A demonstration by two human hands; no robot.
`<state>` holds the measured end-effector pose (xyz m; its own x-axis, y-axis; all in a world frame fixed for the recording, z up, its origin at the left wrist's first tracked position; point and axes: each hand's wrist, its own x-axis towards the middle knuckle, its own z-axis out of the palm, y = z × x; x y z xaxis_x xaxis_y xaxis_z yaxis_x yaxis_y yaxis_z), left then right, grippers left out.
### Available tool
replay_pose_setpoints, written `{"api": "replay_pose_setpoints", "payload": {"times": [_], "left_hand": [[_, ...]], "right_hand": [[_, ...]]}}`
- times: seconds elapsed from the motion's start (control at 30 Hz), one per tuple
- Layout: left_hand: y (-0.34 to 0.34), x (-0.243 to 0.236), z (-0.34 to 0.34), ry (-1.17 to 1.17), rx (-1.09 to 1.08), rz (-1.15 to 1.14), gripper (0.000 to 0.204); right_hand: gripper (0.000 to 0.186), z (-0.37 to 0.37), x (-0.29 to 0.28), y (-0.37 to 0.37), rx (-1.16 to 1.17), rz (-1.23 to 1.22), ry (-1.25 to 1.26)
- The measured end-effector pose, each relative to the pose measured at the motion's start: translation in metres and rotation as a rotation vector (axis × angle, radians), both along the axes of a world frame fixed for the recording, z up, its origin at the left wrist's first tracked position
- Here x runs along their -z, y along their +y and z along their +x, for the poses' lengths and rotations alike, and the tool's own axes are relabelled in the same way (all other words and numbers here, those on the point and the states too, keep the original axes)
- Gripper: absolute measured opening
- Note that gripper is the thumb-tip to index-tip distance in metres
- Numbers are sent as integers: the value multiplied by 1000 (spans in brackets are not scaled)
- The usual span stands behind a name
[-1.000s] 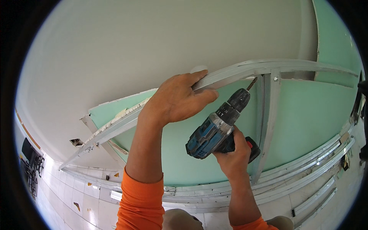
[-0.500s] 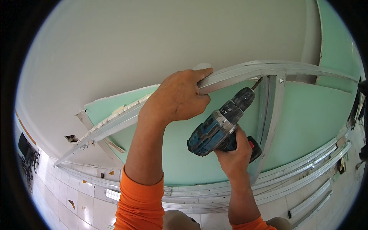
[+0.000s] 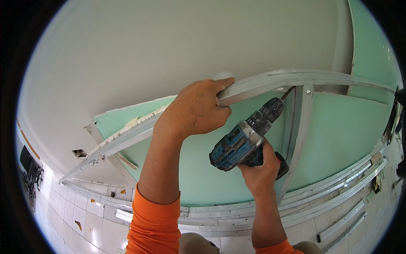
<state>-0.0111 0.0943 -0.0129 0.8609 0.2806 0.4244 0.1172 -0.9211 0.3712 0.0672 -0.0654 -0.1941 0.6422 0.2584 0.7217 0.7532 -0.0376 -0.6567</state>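
My left hand (image 3: 196,108) is wrapped round a long silver metal rail (image 3: 258,86), with the index finger lying along its top. In my right hand (image 3: 260,173) is a blue and black cordless drill (image 3: 241,142), held by its handle. The drill points up and to the right. Its bit (image 3: 287,93) reaches the joint where an upright metal stud (image 3: 300,135) meets the underside of the rail. Whether the tip touches metal is too fine to tell. A screw head (image 3: 308,92) sits near the stud's top.
Behind the frame leans a green board (image 3: 342,139) against the pale wall (image 3: 190,38). Several metal profiles (image 3: 338,186) lie along the tiled floor (image 3: 84,211). A socket hole (image 3: 79,153) opens in the wall at the left. Another green board (image 3: 374,55) stands at the right.
The drill has shifted slightly to the right, its bit moving closer to the stud. The rail appears slightly lower near the joint. My left hand keeps its hold on the rail.
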Motion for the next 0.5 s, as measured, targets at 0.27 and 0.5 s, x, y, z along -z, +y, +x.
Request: {"api": "replay_pose_setpoints", "payload": {"times": [0.27,0.5], "left_hand": [[-1,-2,0,18,-11,13,71],[-1,0,0,-2,-6,14,71]], "right_hand": [[80,1,0,-2,11,-7,11],[80,-3,0,-1,-18,2,12]]}}
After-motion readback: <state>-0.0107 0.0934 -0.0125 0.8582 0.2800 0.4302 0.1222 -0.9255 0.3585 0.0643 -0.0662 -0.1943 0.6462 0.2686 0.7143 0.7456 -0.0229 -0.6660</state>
